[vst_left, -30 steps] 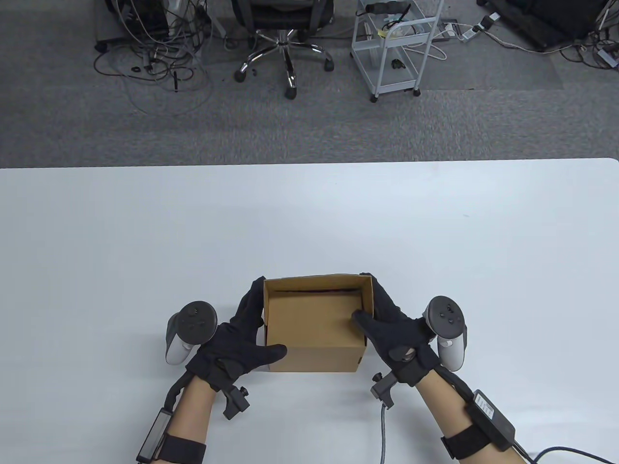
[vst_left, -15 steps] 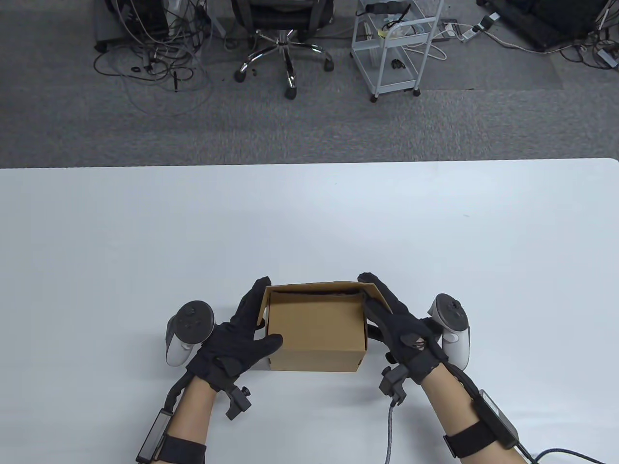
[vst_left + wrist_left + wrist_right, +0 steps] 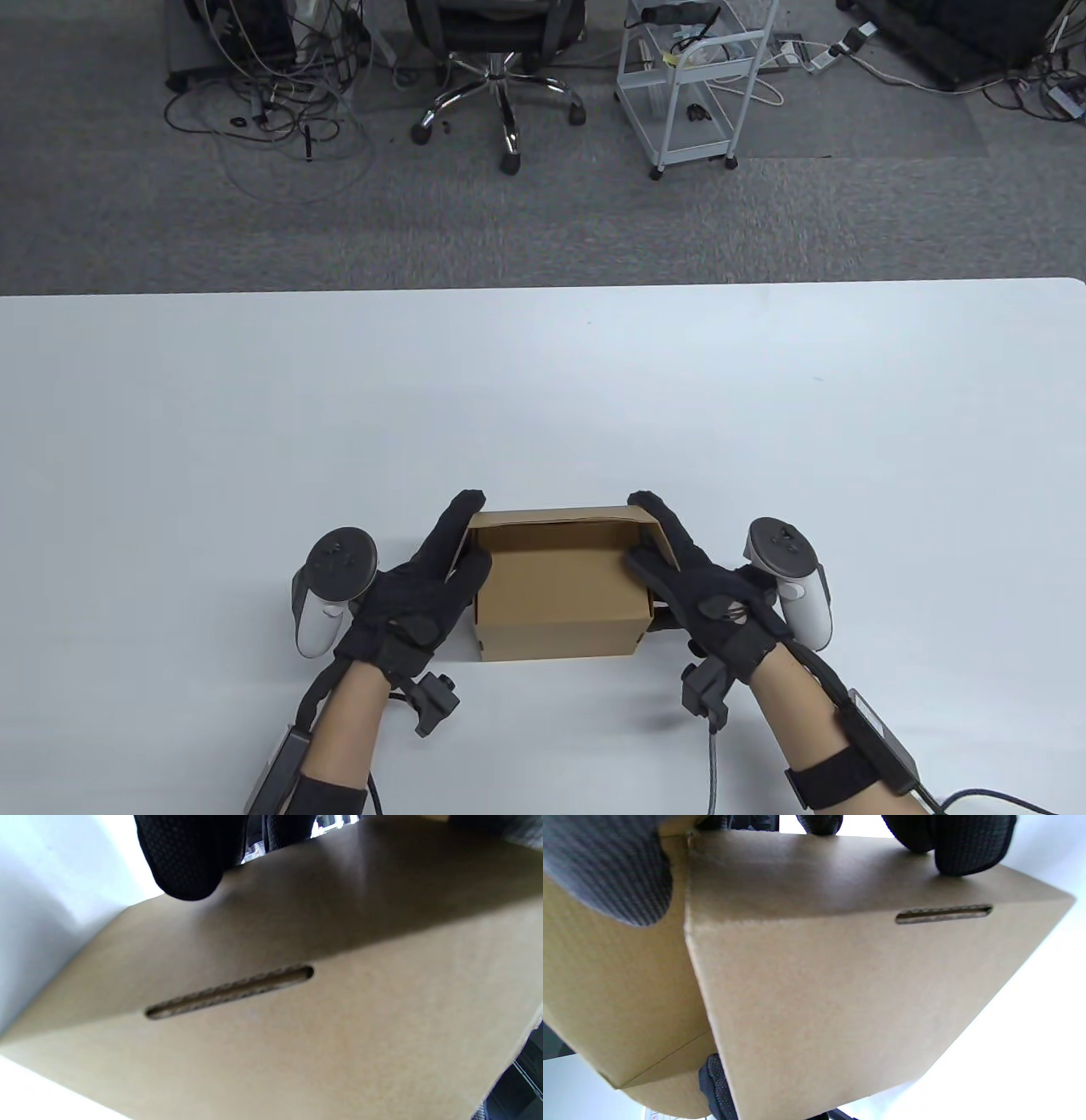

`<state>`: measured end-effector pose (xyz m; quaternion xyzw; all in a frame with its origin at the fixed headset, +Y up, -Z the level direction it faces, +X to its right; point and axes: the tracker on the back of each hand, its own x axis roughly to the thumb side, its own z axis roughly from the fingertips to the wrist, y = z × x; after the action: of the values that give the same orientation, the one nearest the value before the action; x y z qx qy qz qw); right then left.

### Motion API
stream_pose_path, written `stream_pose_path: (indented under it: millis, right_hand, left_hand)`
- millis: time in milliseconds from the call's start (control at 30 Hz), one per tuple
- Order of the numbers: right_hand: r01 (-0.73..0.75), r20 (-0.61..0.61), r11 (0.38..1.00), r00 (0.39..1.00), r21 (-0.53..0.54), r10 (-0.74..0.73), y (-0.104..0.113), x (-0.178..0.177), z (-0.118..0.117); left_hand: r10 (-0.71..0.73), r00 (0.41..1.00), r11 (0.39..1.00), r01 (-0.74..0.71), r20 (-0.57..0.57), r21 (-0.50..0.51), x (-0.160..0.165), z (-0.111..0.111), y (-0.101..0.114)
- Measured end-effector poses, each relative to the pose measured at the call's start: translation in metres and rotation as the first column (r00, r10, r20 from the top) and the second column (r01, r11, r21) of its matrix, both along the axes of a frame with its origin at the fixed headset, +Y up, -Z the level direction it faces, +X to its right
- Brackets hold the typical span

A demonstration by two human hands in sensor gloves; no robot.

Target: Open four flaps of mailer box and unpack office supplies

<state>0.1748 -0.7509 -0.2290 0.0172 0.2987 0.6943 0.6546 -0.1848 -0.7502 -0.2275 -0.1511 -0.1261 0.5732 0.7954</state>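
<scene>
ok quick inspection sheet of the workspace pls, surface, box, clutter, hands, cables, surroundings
surface: white table, box near its front edge
job's things: brown mailer box, lid flap still down; slot in side wall; no office supplies in sight
clutter: nothing seen
grippers: left hand grips the box's left side, right hand its right side, thumb over the top
cables: grey lead hangs from right wrist; loose cables on floor
surroundings: grey carpet, office chair, white cart
</scene>
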Motion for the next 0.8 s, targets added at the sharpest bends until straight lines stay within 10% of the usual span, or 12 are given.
stream_pose_path:
  millis: [400,800]
  right_hand:
    - [0.232,0.060,0.958,0.968,0.170,-0.245,0.006,0.010,-0.008]
    - [0.289,-0.006,0.941,0.956,0.178,-0.292,0.002,0.011,-0.007]
  left_hand:
    - [0.147,0.989,0.975,-0.144,-0.005,0.168,0.005,0.001,0.009]
    - [0.308,0.944,0.948,-0.315,0.121,0.049,-0.003,-0.004,-0.001]
